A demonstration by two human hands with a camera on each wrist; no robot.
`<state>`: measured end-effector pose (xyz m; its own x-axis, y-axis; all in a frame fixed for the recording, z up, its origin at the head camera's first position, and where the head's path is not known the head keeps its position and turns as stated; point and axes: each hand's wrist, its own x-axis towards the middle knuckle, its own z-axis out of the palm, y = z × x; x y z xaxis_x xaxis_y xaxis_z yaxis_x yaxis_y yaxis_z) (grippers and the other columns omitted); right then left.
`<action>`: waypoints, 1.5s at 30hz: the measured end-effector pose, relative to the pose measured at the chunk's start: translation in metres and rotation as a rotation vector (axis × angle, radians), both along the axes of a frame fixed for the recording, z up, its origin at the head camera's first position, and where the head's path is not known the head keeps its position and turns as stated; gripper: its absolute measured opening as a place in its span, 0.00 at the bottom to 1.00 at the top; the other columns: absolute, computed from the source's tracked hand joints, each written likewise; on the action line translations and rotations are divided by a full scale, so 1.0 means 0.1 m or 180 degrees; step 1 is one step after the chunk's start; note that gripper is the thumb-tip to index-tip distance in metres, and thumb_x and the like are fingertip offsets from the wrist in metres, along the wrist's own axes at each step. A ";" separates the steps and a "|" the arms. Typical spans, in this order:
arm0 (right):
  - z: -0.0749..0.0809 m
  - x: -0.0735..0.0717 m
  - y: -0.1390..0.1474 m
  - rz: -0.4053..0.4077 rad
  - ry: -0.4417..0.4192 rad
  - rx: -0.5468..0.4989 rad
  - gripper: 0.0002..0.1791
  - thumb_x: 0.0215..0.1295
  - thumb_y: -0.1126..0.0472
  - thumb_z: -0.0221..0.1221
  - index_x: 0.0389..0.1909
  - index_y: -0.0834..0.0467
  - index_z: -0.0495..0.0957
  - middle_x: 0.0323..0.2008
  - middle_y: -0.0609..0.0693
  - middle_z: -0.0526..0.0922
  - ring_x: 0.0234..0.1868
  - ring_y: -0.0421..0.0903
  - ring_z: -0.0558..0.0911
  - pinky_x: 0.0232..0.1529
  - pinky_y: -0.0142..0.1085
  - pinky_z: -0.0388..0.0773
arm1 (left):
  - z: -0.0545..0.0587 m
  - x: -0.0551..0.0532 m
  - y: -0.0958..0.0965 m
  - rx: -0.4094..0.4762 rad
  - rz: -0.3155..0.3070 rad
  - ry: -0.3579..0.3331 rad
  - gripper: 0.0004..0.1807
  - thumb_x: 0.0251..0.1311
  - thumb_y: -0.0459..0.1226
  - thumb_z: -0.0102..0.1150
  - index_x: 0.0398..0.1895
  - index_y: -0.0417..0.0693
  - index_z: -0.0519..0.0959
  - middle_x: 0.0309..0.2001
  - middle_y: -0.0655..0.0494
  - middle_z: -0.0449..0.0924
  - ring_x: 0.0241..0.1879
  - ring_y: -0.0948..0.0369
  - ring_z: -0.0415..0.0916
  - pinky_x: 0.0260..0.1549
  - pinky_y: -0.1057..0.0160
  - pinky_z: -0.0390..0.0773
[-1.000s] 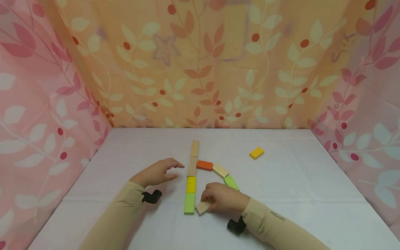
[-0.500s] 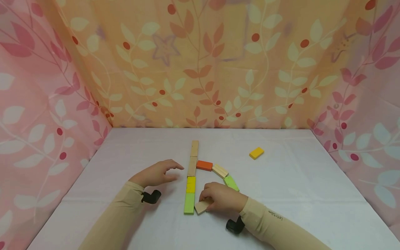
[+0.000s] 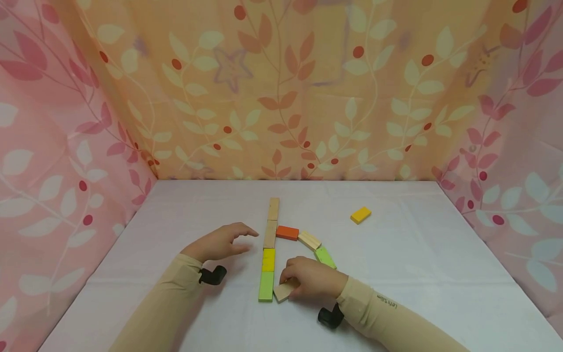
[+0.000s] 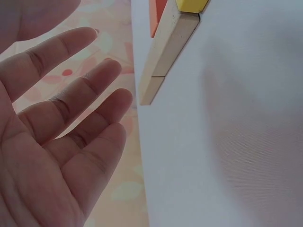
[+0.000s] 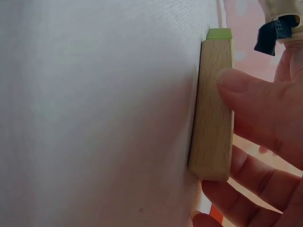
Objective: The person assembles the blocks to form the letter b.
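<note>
My right hand (image 3: 312, 277) pinches a plain wooden block (image 3: 283, 290) with thumb and fingers. The block lies flat on the table, slanted, its left end right at the side of a light green block (image 3: 266, 286). In the right wrist view the thumb presses the long side of the wooden block (image 5: 214, 113). That green block ends a straight row with a yellow block (image 3: 268, 260) and two plain wooden blocks (image 3: 270, 234). My left hand (image 3: 220, 243) hovers left of the row, fingers spread and holding nothing; its relaxed fingers show in the left wrist view.
From the row an orange-red block (image 3: 288, 232), a striped wooden block (image 3: 310, 240) and another green block (image 3: 325, 257) curve rightward towards my right hand. One yellow-orange block (image 3: 361, 215) lies apart at the back right. Patterned curtains (image 3: 281, 98) bound the white table (image 3: 418, 244).
My right hand has slid the wooden block slightly left, bringing its end up to the green block's side. The left hand stays almost still.
</note>
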<state>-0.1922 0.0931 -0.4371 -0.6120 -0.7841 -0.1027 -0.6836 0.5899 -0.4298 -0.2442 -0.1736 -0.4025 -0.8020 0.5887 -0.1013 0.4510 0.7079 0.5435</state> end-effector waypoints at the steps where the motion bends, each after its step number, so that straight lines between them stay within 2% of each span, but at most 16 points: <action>1: 0.00 0.00 0.00 0.0002 -0.0008 0.0010 0.15 0.49 0.56 0.68 0.40 0.46 0.80 0.33 0.36 0.73 0.34 0.33 0.68 0.38 0.25 0.67 | 0.00 0.00 0.00 0.0008 0.0007 -0.0008 0.20 0.57 0.39 0.59 0.55 0.54 0.74 0.55 0.61 0.71 0.58 0.57 0.65 0.56 0.51 0.65; 14: 0.03 0.03 -0.01 0.0007 -0.0039 0.0016 0.15 0.48 0.53 0.69 0.39 0.47 0.81 0.31 0.37 0.72 0.30 0.33 0.68 0.34 0.24 0.67 | 0.01 -0.01 0.02 -0.0031 0.0034 -0.0030 0.20 0.58 0.41 0.59 0.55 0.54 0.74 0.55 0.61 0.70 0.58 0.57 0.65 0.55 0.50 0.66; 22: 0.02 -0.01 0.03 0.0055 -0.0040 -0.0021 0.15 0.48 0.51 0.68 0.39 0.47 0.80 0.31 0.37 0.72 0.30 0.32 0.68 0.33 0.24 0.67 | 0.02 -0.01 0.02 0.0001 -0.0022 0.0013 0.20 0.58 0.40 0.58 0.56 0.53 0.74 0.55 0.60 0.71 0.57 0.57 0.65 0.55 0.50 0.66; 25: 0.05 -0.06 0.10 -0.0010 -0.0064 -0.0077 0.16 0.49 0.51 0.67 0.40 0.48 0.80 0.33 0.38 0.74 0.32 0.34 0.70 0.35 0.25 0.68 | 0.02 -0.01 0.02 -0.0022 -0.0001 0.0019 0.20 0.58 0.40 0.58 0.56 0.54 0.74 0.55 0.60 0.70 0.57 0.57 0.65 0.55 0.51 0.67; 32: 0.21 -0.25 0.36 -0.0251 0.0196 -0.0132 0.16 0.52 0.52 0.66 0.41 0.54 0.81 0.37 0.46 0.77 0.36 0.43 0.75 0.39 0.32 0.73 | 0.02 -0.02 0.01 -0.0024 -0.0003 0.0038 0.20 0.58 0.40 0.59 0.55 0.54 0.74 0.55 0.60 0.70 0.58 0.57 0.65 0.54 0.50 0.67; 38: 0.29 -0.38 0.57 -0.0484 0.0181 -0.0210 0.15 0.53 0.55 0.65 0.42 0.56 0.80 0.38 0.48 0.77 0.39 0.46 0.76 0.43 0.38 0.74 | 0.02 -0.01 0.01 -0.0017 -0.0005 0.0028 0.20 0.58 0.40 0.59 0.55 0.53 0.74 0.55 0.60 0.71 0.57 0.57 0.65 0.55 0.51 0.66; 45: 0.34 -0.52 0.80 -0.0814 0.0221 -0.0262 0.16 0.53 0.58 0.65 0.43 0.57 0.80 0.39 0.49 0.78 0.41 0.49 0.76 0.43 0.39 0.74 | 0.01 0.00 0.03 -0.0009 0.0068 -0.0011 0.20 0.58 0.40 0.58 0.55 0.55 0.74 0.55 0.62 0.70 0.57 0.59 0.65 0.55 0.52 0.67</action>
